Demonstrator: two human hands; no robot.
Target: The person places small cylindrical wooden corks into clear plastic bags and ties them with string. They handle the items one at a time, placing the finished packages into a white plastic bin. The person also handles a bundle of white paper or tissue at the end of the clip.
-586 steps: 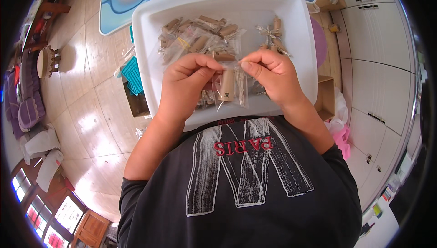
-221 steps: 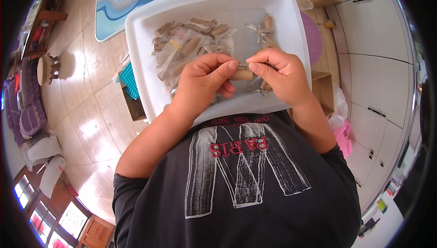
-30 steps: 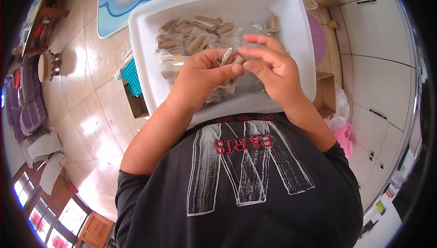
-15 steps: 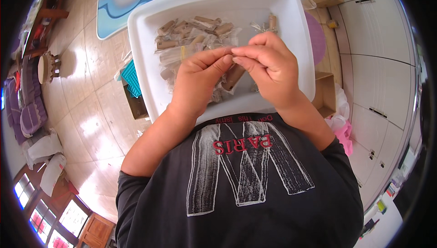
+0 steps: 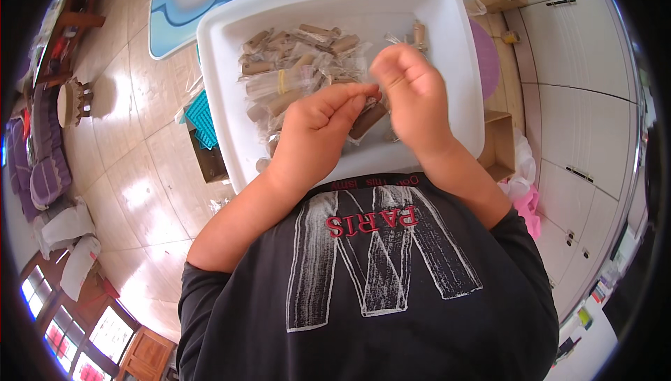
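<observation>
Inside a white plastic tub (image 5: 214,66), my left hand (image 5: 313,129) is closed in a pinch at the top of a clear plastic bag. In that bag hangs a brown cylinder (image 5: 367,122), tilted below my fingertips. Just to its right, my right hand (image 5: 418,98) is raised with its fingers curled together, slightly smeared by motion. What it holds, if anything, I cannot make out. Beyond my left hand lies a heap of brown cylinders in clear wrappers (image 5: 300,45). A bundle of clear bags (image 5: 269,86) with a yellow band lies on the heap.
One more wrapped brown cylinder (image 5: 419,35) lies at the tub's far right. Behind the tub stands a blue and white patterned table (image 5: 168,28). Cardboard boxes (image 5: 500,145) flank the tub, with teal trays (image 5: 201,121) at the left. White cabinets (image 5: 580,66) line the right side.
My hands, fingertips together before, have come apart. The right hand has risen and moved slightly away; the left has shifted a little right with the bag.
</observation>
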